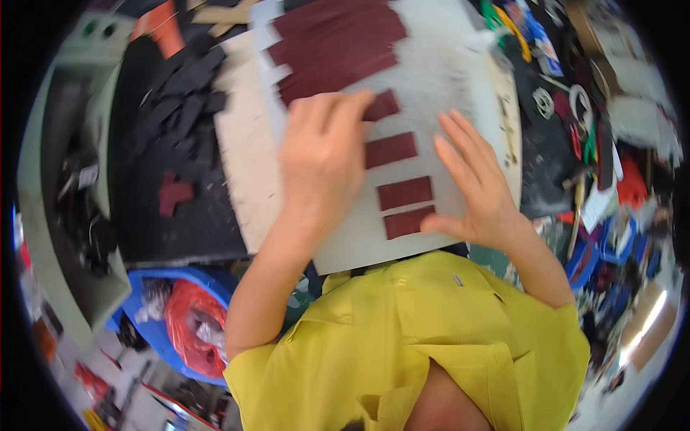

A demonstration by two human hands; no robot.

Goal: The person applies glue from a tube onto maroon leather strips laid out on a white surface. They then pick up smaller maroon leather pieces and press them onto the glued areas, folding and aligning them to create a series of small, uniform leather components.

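Note:
Several rectangular maroon pieces, leather or fabric, lie in a column on a pale grey board. My left hand is closed at the farthest single piece, its fingertips on that piece's left end. Below it lie a second piece, a third piece and the nearest piece. My right hand is open over the board's right side, fingers spread, its thumb at the right end of the nearest piece. Overlapping maroon pieces cover the far part of the board.
Black scraps and a maroon scrap lie on the dark table at left. A blue bin holding a red bag stands below. Tools, a white tape roll and a hammer crowd the right side.

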